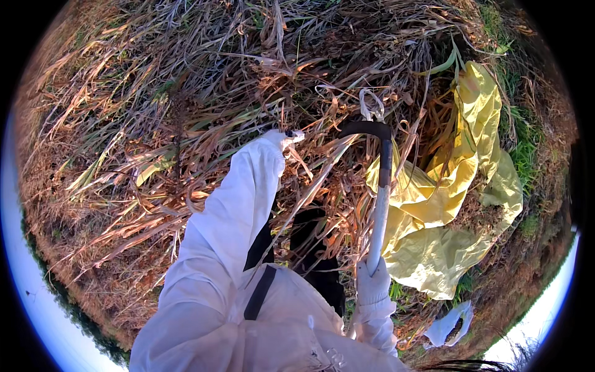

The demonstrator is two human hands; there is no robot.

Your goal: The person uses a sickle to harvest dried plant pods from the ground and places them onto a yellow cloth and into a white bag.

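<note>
My right hand (373, 282), in a pale glove, is closed around the lower end of a sickle's long pale handle (379, 225). The sickle stretches away from me; its dark curved blade (367, 128) points left, over dry stalks. Ahead and to the left, my left hand (289, 138) reaches into the heap of dry stalks (223, 93). It is also gloved, and the sleeve hides much of it. Something small and dark shows at its fingers, and whether they hold a stalk I cannot tell. Just beyond the blade lies a whitish strip loop (372, 104).
A crumpled yellow sheet (430, 200), perhaps a sack, spreads over the ground on the right, partly under stalks. Nearer me on that side lies a torn white plastic piece (450, 324). Green grass (525, 144) grows along the right. My dark-clad legs (316, 255) stand among the stalks.
</note>
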